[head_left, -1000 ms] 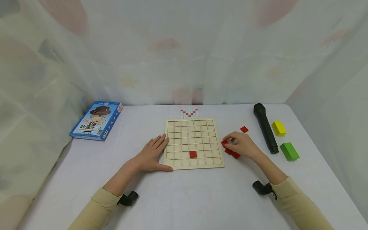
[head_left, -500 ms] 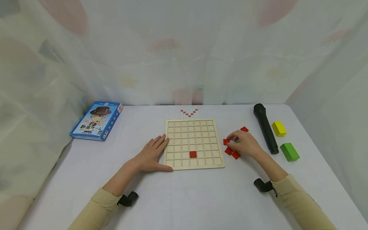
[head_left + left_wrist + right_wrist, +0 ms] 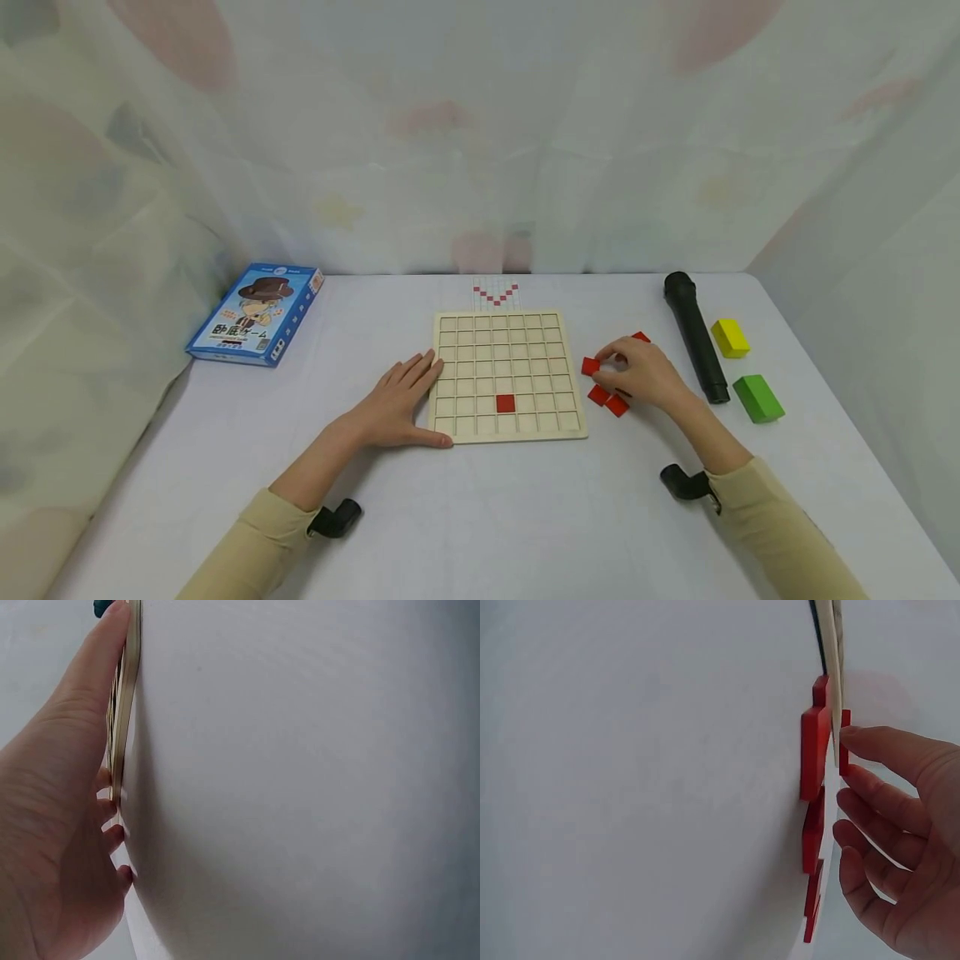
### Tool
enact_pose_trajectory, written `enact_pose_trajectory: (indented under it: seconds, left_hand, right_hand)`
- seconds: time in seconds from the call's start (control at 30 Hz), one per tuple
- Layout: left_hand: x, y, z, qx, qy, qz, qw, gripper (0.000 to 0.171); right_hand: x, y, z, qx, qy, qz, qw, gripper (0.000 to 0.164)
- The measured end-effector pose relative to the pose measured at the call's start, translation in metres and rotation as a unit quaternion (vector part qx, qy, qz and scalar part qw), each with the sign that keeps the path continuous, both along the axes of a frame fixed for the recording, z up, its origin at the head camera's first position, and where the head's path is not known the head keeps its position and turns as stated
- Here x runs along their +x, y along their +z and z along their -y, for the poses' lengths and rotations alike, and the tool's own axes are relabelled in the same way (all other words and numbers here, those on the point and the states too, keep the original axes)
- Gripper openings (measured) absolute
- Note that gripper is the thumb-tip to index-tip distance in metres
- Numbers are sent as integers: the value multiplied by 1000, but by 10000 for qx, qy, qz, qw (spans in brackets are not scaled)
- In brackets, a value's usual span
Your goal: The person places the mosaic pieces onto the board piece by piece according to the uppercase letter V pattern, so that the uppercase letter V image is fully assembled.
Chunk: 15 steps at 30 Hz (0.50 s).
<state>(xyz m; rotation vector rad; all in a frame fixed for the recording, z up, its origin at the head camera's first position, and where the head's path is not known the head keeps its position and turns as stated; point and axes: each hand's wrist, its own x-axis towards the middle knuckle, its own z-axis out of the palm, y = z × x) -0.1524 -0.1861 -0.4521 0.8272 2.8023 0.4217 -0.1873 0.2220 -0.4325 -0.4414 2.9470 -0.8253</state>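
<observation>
My left hand [image 3: 397, 407] lies with its fingers spread at the left edge of a pale wooden grid board [image 3: 510, 431]; thumb and fingertips touch that edge in the left wrist view. One red square tile [image 3: 506, 403] sits in a cell in the board's lower part. To the right of the board, my right hand [image 3: 636, 372] pinches another red tile [image 3: 845, 742] between thumb and index finger, raised off the table in the right wrist view. Loose red tiles [image 3: 617, 406] lie below and around this hand, some partly hidden by it.
A card with a red V-shaped pattern [image 3: 497, 293] is behind the board. The blue game box [image 3: 257, 315] stands far left. On the right are a black microphone [image 3: 697, 337], a yellow block [image 3: 730, 337] and a green block [image 3: 758, 398]. White cloth covers the table.
My right hand has shifted slightly back and to the right with the pinched tile, showing more of the loose tiles below. My left hand and the board have stayed in place.
</observation>
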Motion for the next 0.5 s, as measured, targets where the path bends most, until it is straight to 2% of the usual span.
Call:
enact_pose_trajectory:
  seconds: [0.23, 0.5]
  left_hand:
    - [0, -1, 0, -5, 11, 16, 10000, 124]
    - [-1, -2, 0, -41, 10, 27, 10000, 125]
  right_hand:
    - [0, 5, 24, -350, 64, 203, 9992, 29]
    - [-3, 5, 58, -696, 399, 342, 9962, 29]
